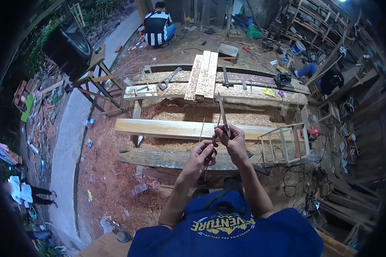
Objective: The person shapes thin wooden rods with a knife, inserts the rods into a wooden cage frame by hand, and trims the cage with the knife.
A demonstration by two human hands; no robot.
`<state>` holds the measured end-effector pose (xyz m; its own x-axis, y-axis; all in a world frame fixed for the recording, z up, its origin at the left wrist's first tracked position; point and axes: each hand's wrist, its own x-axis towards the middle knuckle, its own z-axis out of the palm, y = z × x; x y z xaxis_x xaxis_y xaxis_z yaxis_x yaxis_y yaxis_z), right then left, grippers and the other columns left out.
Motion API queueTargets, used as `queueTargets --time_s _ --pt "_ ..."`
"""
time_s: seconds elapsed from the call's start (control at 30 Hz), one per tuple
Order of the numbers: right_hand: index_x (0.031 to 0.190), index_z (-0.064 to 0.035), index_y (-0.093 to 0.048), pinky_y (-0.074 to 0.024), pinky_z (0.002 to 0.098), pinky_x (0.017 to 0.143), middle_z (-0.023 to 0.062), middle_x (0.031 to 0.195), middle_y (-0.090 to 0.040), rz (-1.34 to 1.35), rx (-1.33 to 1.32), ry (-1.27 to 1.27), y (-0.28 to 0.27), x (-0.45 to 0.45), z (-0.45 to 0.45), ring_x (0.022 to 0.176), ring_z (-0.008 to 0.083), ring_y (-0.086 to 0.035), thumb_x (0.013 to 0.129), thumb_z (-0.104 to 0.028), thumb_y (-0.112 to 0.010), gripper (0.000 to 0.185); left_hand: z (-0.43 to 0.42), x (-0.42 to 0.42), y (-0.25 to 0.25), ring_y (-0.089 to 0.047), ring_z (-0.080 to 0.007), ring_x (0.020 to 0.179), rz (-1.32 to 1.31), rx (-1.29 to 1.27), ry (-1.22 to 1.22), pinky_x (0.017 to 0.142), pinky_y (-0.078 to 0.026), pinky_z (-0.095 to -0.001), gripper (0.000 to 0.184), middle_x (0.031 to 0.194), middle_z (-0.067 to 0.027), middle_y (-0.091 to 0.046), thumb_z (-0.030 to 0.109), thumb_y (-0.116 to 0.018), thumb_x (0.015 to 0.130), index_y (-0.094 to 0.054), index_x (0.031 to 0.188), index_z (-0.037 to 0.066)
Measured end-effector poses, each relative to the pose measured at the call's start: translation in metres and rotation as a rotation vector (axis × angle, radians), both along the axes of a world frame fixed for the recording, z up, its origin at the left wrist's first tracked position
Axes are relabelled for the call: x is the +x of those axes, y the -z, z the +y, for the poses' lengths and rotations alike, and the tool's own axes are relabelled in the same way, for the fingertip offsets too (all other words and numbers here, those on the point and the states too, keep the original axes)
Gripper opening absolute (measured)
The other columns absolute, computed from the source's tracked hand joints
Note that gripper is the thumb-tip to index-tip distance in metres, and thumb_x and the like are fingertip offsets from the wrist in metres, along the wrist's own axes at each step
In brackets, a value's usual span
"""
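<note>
Over the near side of the workbench, my right hand (232, 139) is closed around a knife (223, 112) with a long, narrow blade that points away from me. My left hand (201, 157) pinches a thin stick (203, 128) between thumb and fingers. The two hands are close together, and the stick's lower part is partly hidden by the fingers. Just beyond them a long planed timber beam (158, 127) lies across the bench frame. To the right of my hands stands a small wooden frame (283, 145) with several slats.
Several short boards (206, 75) lie across the far bench plank, with a handsaw (169, 79) to their left and a hammer (226, 78) to their right. One person (158, 25) crouches at the back; another (330, 79) sits at right. Wood shavings cover the ground.
</note>
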<state>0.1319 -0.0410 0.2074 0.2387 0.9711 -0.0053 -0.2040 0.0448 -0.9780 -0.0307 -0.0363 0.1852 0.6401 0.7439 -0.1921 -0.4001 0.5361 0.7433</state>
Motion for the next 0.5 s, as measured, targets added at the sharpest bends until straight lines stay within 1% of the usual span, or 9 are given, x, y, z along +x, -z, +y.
queueTargets --time_s 0.03,0.13,0.23,0.27,0.3,0.33,0.37,0.47,0.5 --pt "0.102 0.0013 -0.069 -0.0503 0.0241 0.069 0.0029 0.084 -0.071 0.011 0.029 0.009 -0.003 0.003 -0.005 0.075 0.0069 -0.063 0.096 -0.016 -0.071 0.019 -0.005 0.003 -0.011 -0.044 -0.0055 0.064 0.033 -0.029 -0.001 0.056 -0.037 -0.0223 0.017 0.078 -0.0002 -0.055 0.02 -0.05 0.107 -0.054 0.116 0.006" --pt "0.102 0.0011 -0.069 -0.0517 0.025 0.07 0.0029 0.083 -0.071 -0.015 0.035 0.034 -0.006 0.013 -0.02 0.075 0.0066 -0.063 0.096 -0.017 -0.071 0.019 -0.019 0.011 -0.015 -0.04 -0.0046 0.062 -0.057 0.004 0.038 0.055 -0.033 -0.0215 0.018 0.076 0.002 -0.051 0.021 -0.05 0.107 -0.055 0.115 0.006" --pt "0.101 0.0007 -0.07 -0.0507 0.0243 0.07 0.0019 0.082 -0.071 -0.023 0.015 0.065 -0.006 0.026 -0.035 0.076 0.0054 -0.062 0.095 -0.02 -0.072 0.022 -0.032 0.023 -0.02 -0.034 -0.0044 0.057 0.039 0.007 0.027 0.051 -0.028 -0.0222 0.018 0.071 0.0045 -0.04 0.019 -0.048 0.106 -0.053 0.116 0.005" --pt "0.101 0.0007 -0.07 -0.0506 0.0242 0.07 0.0018 0.082 -0.071 -0.037 0.014 0.075 -0.004 0.029 -0.038 0.076 0.0053 -0.062 0.095 -0.021 -0.072 0.022 -0.035 0.026 -0.021 -0.033 -0.0043 0.056 0.056 0.023 0.028 0.05 -0.027 -0.0224 0.018 0.071 0.0049 -0.038 0.019 -0.048 0.106 -0.053 0.117 0.005" --pt "0.1 0.0005 -0.07 -0.0507 0.0243 0.07 0.0015 0.082 -0.071 0.028 0.021 0.063 -0.007 0.031 -0.041 0.076 0.0055 -0.062 0.095 -0.022 -0.073 0.023 -0.035 0.028 -0.022 -0.032 -0.0043 0.056 0.072 0.039 0.027 0.05 -0.026 -0.0226 0.018 0.07 0.0053 -0.037 0.019 -0.048 0.106 -0.053 0.117 0.005" --pt "0.098 0.0005 -0.07 -0.0518 0.025 0.072 0.0023 0.082 -0.07 -0.016 -0.003 0.104 -0.008 0.032 -0.043 0.077 0.006 -0.063 0.094 -0.022 -0.073 0.023 -0.036 0.03 -0.023 -0.031 -0.0042 0.055 0.088 0.054 0.025 0.049 -0.025 -0.0229 0.019 0.07 0.0056 -0.035 0.018 -0.048 0.106 -0.053 0.117 0.005" --pt "0.097 0.0003 -0.07 -0.0513 0.0248 0.071 0.0023 0.082 -0.071 -0.005 0.003 0.116 -0.01 0.033 -0.043 0.076 0.0059 -0.063 0.094 -0.022 -0.073 0.023 -0.035 0.03 -0.024 -0.03 -0.0042 0.055 0.081 0.04 0.04 0.048 -0.025 -0.0231 0.02 0.07 0.0064 -0.034 0.018 -0.048 0.106 -0.054 0.118 0.004" --pt "0.096 -0.0009 -0.071 -0.0484 0.024 0.07 0.0016 0.083 -0.07 -0.009 -0.012 0.117 -0.01 0.035 -0.043 0.077 0.005 -0.06 0.093 -0.023 -0.074 0.022 -0.028 0.026 -0.02 -0.03 -0.003 0.055 0.058 0.029 0.09 0.048 -0.025 -0.0223 0.023 0.071 0.0069 -0.036 0.016 -0.049 0.105 -0.055 0.122 0.002" --pt "0.096 -0.0014 -0.071 -0.0479 0.0238 0.07 0.0011 0.083 -0.07 -0.032 -0.013 0.117 -0.009 0.034 -0.041 0.077 0.0046 -0.06 0.093 -0.023 -0.074 0.022 -0.026 0.027 -0.019 -0.03 -0.0026 0.055 0.076 0.059 0.05 0.048 -0.025 -0.022 0.022 0.072 0.0068 -0.037 0.016 -0.05 0.105 -0.056 0.122 0.002"
